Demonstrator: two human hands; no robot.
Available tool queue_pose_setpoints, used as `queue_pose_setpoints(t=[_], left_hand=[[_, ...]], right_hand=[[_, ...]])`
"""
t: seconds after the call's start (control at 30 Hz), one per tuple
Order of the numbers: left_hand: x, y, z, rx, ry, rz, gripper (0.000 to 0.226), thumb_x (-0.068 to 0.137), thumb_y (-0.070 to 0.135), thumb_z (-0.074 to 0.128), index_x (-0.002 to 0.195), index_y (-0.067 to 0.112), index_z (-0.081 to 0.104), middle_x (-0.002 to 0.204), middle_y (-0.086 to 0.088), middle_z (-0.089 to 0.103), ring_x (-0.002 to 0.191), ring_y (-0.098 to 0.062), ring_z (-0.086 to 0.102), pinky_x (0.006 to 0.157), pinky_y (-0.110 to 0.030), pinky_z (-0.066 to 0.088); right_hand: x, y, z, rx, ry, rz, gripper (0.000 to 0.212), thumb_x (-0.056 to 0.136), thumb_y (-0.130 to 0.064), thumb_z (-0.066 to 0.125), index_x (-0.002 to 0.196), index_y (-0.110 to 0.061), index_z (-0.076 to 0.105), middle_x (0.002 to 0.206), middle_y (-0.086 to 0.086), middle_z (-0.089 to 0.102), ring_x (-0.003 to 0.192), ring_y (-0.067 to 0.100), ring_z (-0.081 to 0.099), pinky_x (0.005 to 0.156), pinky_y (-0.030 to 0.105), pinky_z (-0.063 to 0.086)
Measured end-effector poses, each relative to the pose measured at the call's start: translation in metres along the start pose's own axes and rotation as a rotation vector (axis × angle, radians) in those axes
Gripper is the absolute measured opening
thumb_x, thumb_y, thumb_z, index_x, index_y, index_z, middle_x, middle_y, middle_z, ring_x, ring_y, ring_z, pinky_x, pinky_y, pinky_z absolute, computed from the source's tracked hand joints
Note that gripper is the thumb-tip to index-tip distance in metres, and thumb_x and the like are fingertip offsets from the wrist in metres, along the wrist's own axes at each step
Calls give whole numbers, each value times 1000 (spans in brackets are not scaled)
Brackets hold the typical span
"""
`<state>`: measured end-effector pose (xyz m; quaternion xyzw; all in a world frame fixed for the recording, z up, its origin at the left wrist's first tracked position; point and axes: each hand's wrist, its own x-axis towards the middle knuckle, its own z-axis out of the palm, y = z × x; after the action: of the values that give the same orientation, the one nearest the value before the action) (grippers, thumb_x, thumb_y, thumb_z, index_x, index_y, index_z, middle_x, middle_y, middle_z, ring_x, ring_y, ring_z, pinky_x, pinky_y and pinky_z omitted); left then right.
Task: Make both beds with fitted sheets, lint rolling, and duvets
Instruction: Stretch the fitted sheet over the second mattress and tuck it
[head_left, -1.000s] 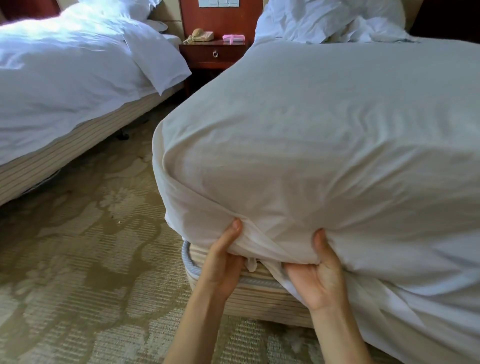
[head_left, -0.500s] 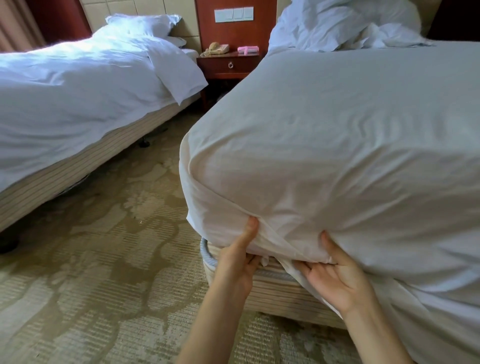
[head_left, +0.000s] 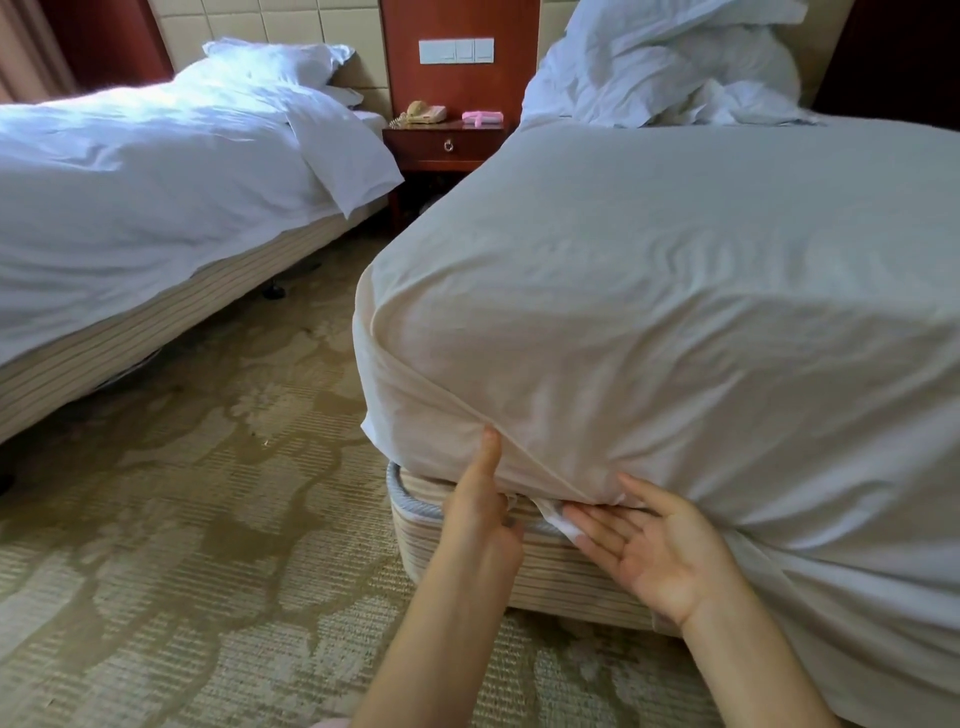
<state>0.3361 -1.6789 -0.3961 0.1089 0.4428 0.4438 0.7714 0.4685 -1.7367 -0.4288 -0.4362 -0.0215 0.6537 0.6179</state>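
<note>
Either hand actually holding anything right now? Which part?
Left hand pinches the fitted sheet at its bottom hem by the mattress corner. Right hand is open, palm up, fingertips tucking under the hem: no grip.

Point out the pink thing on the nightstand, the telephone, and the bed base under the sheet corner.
pink thing (head_left: 482, 117), head view, on the middle of its top.
telephone (head_left: 425, 112), head view, on its handset and body.
bed base (head_left: 566, 571), head view, on the bare striped side below the sheet.

Both hands (head_left: 566, 535) at fitted sheet (head_left: 675, 322) corner, striped base (head_left: 545, 577) below.
</note>
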Motion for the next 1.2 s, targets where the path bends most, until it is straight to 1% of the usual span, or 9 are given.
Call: queue_pose_setpoints(t=[0.1,0.17,0.33,0.43,0.63,0.83,0.97,1.03,1.2], left_hand=[[0,5,0,12,0,-127,68,91,37,59,140,-2,35,134,-12,48,135,-24,37,106,-37,31],[3,8,0,-31,-16,-207,73,90,41,58,139,-7,33,131,-15,48,132,-27,41,105,-37,34],[10,5,2,-156,-138,-227,90,81,53,63,139,-9,33,141,-22,43,132,-33,41,105,-39,35],[16,-2,0,-222,-149,-186,94,73,53,69,139,-4,33,137,-22,46,128,-34,44,105,-43,37],[38,-17,-11,-284,-376,-123,120,26,37,96,129,-1,49,118,-23,63,110,-37,62,102,-47,43],[58,-29,2,-461,-665,-71,116,36,36,95,137,7,46,137,-18,52,128,-35,47,114,-49,27],[60,-36,7,-468,-590,-12,115,35,45,93,135,11,49,133,-16,56,123,-34,53,107,-53,37],[51,-38,15,-428,-479,26,111,34,56,89,131,13,53,126,-15,61,115,-34,59,101,-52,43],[19,-41,24,-231,-132,28,68,80,70,46,122,18,56,113,-7,66,99,-23,62,80,-33,50]], right_hand=[[-2,1,-1,121,-28,-1,114,13,-18,96,116,8,52,115,27,60,108,35,58,89,44,48],[1,4,-4,197,-46,-14,122,6,-18,96,117,5,51,117,27,56,113,36,54,95,45,43],[7,6,-1,224,-110,-72,104,35,-37,95,124,-1,54,118,24,63,113,34,60,92,44,53],[15,9,1,271,-191,-101,112,32,-44,95,129,-9,51,123,20,62,116,32,59,92,52,47],[25,13,8,134,-157,-250,80,59,-46,82,127,-14,54,124,10,64,114,20,62,98,34,49],[28,7,5,176,-235,-215,87,55,-38,89,130,-15,52,128,10,61,120,23,58,104,37,44],[18,-1,4,74,-193,-96,87,46,-22,94,124,-8,57,122,13,65,120,24,56,109,36,36],[8,-6,2,-44,-86,-56,63,60,-13,83,117,-4,59,114,16,68,113,25,60,102,35,44],[-22,-24,-11,-448,163,-54,20,91,-20,58,104,-6,64,100,14,72,97,23,67,90,34,50]])
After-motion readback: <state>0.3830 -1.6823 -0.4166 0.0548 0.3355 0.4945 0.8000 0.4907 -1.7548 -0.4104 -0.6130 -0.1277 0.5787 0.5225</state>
